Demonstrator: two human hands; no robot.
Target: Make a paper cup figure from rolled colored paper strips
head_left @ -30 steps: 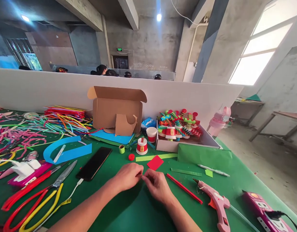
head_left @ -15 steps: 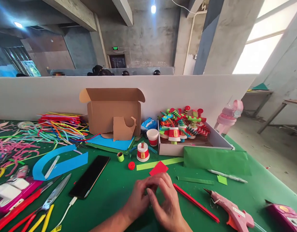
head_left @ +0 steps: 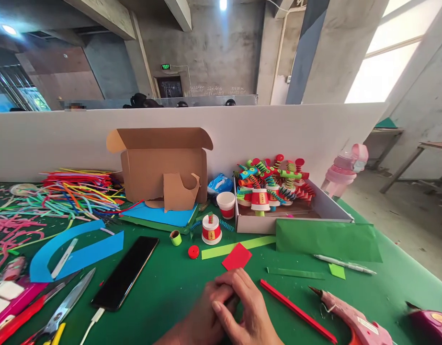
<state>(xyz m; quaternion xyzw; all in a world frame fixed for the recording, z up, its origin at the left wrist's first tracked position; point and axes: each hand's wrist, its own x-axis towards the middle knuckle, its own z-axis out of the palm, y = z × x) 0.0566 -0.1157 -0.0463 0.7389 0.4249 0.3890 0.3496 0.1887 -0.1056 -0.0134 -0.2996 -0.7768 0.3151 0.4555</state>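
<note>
My left hand (head_left: 210, 306) is closed at the front edge of the green table, its fingertips tucked under my right hand (head_left: 247, 306). The right fingers curl over the left ones, thumb bent across. Anything inside the clasped hands is hidden. Just beyond them lies a red paper square (head_left: 237, 256), close to the right knuckles. A pale green paper strip (head_left: 221, 250) runs behind it. To the right is a red strip (head_left: 296, 309). Further back stand a decorated paper cup (head_left: 211, 232) with paper springs, a small red roll (head_left: 193, 252) and a green paper ring (head_left: 175, 238).
A tray (head_left: 256, 224) of cup figures stands at the back right, beside stacked paper cups (head_left: 226, 205). A glue gun (head_left: 353, 316) lies right. Left are a phone (head_left: 125, 273), scissors (head_left: 68, 302) and a blue paper strip (head_left: 95, 256). A cardboard box (head_left: 163, 167) stands behind.
My hands have come closer together, the right fingers settling over the left. The camera view has shifted slightly, so the table things appear moved outward. Nothing on the table has visibly been moved.
</note>
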